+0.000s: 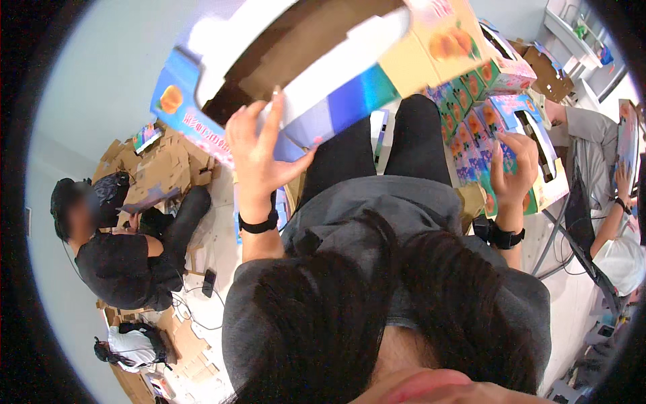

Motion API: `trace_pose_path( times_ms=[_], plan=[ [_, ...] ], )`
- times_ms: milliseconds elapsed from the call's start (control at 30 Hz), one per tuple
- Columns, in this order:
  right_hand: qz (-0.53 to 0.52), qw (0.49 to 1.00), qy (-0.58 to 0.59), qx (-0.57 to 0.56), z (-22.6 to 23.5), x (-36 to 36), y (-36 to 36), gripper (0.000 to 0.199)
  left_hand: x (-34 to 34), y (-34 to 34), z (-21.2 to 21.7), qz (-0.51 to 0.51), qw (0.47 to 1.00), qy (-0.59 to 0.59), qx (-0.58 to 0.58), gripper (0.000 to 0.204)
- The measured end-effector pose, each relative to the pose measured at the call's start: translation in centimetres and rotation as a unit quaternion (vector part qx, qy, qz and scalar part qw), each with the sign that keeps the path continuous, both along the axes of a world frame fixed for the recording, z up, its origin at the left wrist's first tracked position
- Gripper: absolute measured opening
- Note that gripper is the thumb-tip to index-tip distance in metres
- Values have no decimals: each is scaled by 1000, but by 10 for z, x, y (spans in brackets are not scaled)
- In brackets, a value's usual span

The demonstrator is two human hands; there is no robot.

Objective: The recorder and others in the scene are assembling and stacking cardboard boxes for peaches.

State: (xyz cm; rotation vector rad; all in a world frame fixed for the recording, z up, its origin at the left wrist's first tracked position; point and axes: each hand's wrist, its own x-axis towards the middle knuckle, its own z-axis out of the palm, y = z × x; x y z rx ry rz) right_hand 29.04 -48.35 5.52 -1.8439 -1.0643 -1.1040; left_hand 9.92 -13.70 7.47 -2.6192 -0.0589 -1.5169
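Observation:
A large fruit carton point(353, 101), printed in blue, purple and yellow with orange fruit, is tilted in front of me above my knees. A wide cut-out in it shows the brown cardboard inside. My left hand point(261, 145) grips its near side, fingertips at the cut-out's edge and thumb spread along the lower panel. My right hand point(515, 168) is raised at the right with bent fingers apart and nothing visible in them. Close behind that hand stands another printed carton point(483, 135) with a long slot. Both wrists wear black bands.
More fruit cartons point(501, 71) are stacked at the far right. Flattened cardboard point(158, 168) is heaped at the left, near a seated person in black point(124, 262). A phone point(209, 283) and cables lie on the floor. Another person's arm point(609, 225) shows at the right edge.

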Motion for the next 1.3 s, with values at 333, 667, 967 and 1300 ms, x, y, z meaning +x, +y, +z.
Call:
trace_pose_path(
  times_ms=[333, 667, 967, 1300],
  plan=[
    [78, 993, -77, -43, 2, -24, 53, 21, 8, -26, -7, -151, 968, 202, -12, 89],
    [57, 984, 60, -158, -57, -7, 87, 41, 32, -30, -25, -210, 936, 281, -15, 84],
    [50, 984, 66, -155, -67, -6, 89, 38, 41, -46, -36, -151, 958, 234, -61, 51],
    [75, 984, 66, -147, -66, -8, 81, 35, 47, -70, -58, -70, 986, 111, -100, 32]
  ],
)
